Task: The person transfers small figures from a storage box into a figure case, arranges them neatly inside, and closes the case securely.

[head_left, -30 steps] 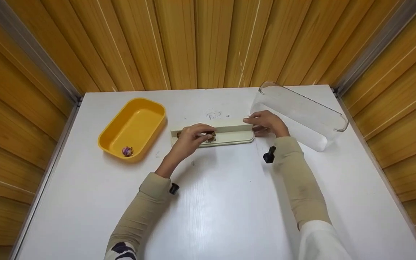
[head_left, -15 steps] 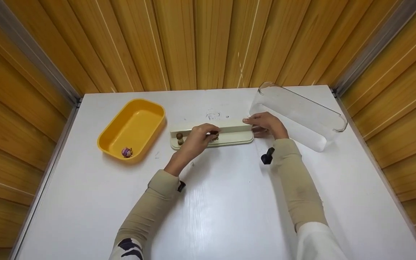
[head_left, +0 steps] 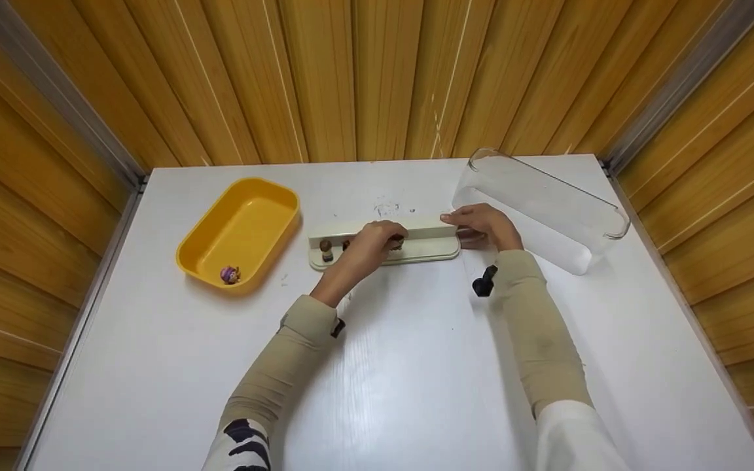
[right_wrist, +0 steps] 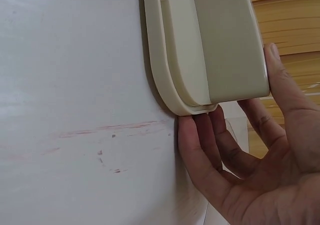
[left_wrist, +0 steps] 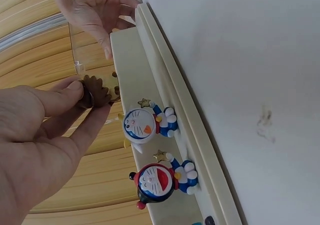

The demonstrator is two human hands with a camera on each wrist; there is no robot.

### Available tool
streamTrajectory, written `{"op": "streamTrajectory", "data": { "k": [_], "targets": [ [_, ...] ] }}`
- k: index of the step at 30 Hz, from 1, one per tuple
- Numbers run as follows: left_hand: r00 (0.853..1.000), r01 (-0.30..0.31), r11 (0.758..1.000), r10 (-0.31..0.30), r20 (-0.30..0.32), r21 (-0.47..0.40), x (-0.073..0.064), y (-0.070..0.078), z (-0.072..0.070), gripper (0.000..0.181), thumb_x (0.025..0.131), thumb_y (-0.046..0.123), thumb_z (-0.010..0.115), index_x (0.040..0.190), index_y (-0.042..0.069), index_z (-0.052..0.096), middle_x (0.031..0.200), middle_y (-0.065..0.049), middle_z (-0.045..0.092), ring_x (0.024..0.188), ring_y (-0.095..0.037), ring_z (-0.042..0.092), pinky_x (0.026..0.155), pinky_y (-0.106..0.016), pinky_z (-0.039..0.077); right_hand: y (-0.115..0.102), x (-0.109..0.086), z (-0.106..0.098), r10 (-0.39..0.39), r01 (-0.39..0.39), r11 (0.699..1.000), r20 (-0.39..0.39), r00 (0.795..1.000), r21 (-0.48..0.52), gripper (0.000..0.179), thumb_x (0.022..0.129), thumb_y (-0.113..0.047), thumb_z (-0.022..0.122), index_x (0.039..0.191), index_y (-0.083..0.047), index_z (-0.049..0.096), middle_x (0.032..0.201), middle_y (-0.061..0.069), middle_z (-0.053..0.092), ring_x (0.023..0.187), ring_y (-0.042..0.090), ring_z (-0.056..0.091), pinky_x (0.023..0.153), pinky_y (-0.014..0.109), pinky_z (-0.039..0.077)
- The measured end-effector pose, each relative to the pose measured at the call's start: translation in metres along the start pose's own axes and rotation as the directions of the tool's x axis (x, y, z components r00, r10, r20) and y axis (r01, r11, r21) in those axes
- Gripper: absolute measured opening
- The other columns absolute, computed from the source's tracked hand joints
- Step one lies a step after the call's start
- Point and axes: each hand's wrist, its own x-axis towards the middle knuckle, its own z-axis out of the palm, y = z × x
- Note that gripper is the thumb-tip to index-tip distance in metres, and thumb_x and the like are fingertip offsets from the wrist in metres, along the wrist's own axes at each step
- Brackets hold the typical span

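Observation:
In the head view, my left hand (head_left: 370, 248) is over the middle of a cream stepped display stand (head_left: 429, 247). Its thumb and fingers pinch a small figurine with a brown, scalloped part (left_wrist: 97, 91), partly covered by the fingers. Two blue-and-white cat figurines stand beside that hand in the left wrist view: one holds a star (left_wrist: 142, 124), the other wears a red-and-black hood (left_wrist: 159, 182). A brown-topped figurine (head_left: 326, 250) stands at the stand's left end. My right hand (right_wrist: 260, 160) grips the stand's right end, fingers against its edge and thumb along the raised step.
A yellow tub (head_left: 246, 229) with a purple figurine (head_left: 230, 275) in it sits at the left. Behind the right hand lies a clear cover (head_left: 540, 209). Wood-patterned walls (head_left: 383, 78) rise at the white table's (head_left: 416, 366) edges.
My left hand has moved right along the stand with the brown figurine, uncovering figurines at the left end. The right hand stays at the stand's right end.

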Motion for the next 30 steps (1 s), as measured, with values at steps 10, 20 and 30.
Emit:
{"op": "streamTrajectory", "data": {
  "k": [10,20,30],
  "targets": [
    [0.994,0.012,0.995,-0.023,0.104,0.101,0.024,0.001,0.01,0.02,0.097,-0.006,0.062,0.114,-0.004,0.073,0.113,-0.017,0.072,0.108,-0.027,0.068,0.09,-0.039,0.056,0.004,0.002,0.0,-0.002,0.002,1.0,0.0,1.0,-0.016,0.061,0.089,-0.047,0.077,0.134,-0.01,0.06,0.133,0.01,0.061,0.115,0.023,0.06,0.1,0.037,0.053],
    [0.99,0.008,0.983,-0.034,0.139,0.182,0.031,0.002,0.014,0.018,0.097,-0.006,0.062,0.109,-0.003,0.075,0.108,-0.013,0.073,0.095,-0.021,0.065,0.083,-0.038,0.056,0.003,0.0,0.001,0.01,-0.01,1.0,0.002,1.0,0.011,0.065,0.088,-0.047,0.078,0.138,-0.01,0.058,0.134,0.01,0.059,0.117,0.023,0.059,0.102,0.037,0.052],
    [0.99,-0.002,0.969,-0.034,0.139,0.247,0.029,0.002,0.012,0.018,0.098,-0.003,0.062,0.099,0.004,0.078,0.099,-0.006,0.074,0.081,-0.013,0.056,0.074,-0.032,0.052,0.002,0.001,-0.002,0.035,-0.035,0.999,0.005,0.999,0.035,0.065,0.089,-0.045,0.078,0.139,-0.009,0.056,0.137,0.011,0.058,0.118,0.023,0.059,0.103,0.036,0.051]
  ]
}}
